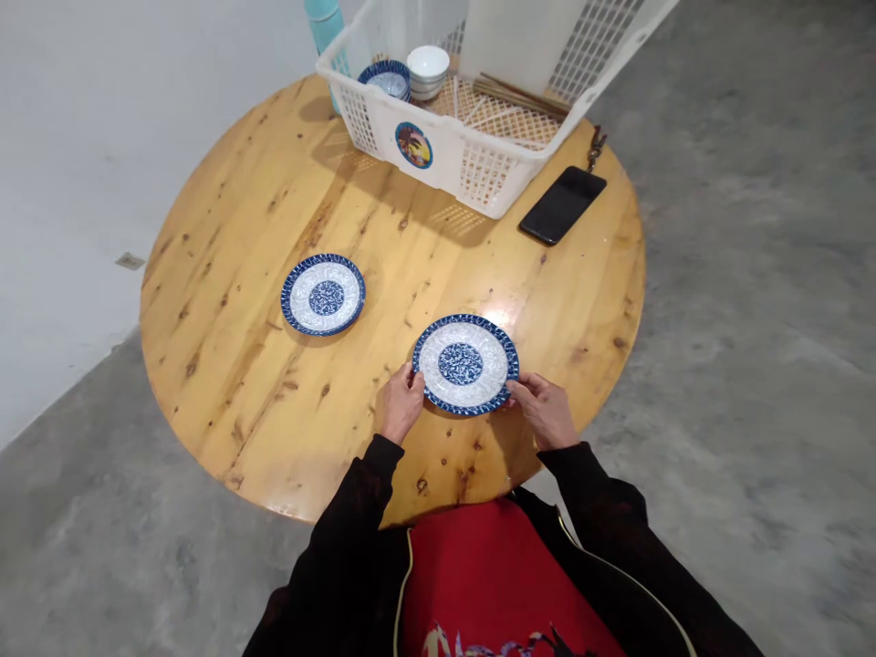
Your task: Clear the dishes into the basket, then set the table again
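Note:
Between my two hands is a blue-and-white patterned plate (460, 363) with a dark blue rim, near the front of the round wooden table (225, 392). My left hand (403, 401) grips its left edge, thumb on the rim. On the opposite edge, my right hand (544, 408) pinches the rim with the thumb on top and the other fingers partly hidden below. Whether the plate touches the tabletop or is slightly raised, I cannot tell. A second plate (324, 295) of the same pattern lies flat on the table to the left, apart from both hands.
A white plastic basket (438, 151) stands at the back, holding blue-rimmed dishes (387, 78), white bowls (428, 71) and a bundle of chopsticks (520, 95). A turquoise bottle (324, 26) is behind its left side. A black phone (563, 204) with a strap lies to the right.

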`<state>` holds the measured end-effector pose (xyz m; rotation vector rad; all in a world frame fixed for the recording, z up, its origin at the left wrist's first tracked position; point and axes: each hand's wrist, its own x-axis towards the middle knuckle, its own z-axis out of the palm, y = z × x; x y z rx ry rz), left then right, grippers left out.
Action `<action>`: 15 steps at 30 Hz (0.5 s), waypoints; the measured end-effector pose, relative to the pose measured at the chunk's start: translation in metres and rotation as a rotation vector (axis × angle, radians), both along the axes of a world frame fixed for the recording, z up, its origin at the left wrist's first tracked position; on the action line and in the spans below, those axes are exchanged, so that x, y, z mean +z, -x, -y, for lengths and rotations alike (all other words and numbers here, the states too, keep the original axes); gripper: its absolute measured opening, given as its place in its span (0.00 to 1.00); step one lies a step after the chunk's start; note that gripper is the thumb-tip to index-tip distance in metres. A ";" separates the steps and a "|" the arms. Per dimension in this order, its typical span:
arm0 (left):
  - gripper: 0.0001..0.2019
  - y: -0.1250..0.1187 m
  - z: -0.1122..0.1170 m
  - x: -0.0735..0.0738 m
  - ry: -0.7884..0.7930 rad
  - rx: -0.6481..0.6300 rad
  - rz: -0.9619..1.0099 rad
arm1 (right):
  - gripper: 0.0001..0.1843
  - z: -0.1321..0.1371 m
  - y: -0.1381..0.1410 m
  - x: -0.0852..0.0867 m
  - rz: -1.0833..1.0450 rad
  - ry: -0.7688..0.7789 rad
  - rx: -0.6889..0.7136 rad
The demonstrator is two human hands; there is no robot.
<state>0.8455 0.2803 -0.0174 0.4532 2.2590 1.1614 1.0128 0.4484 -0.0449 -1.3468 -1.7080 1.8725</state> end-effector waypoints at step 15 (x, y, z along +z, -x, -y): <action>0.12 -0.001 -0.002 0.011 0.071 -0.027 -0.048 | 0.19 0.001 -0.001 -0.001 -0.023 0.000 -0.023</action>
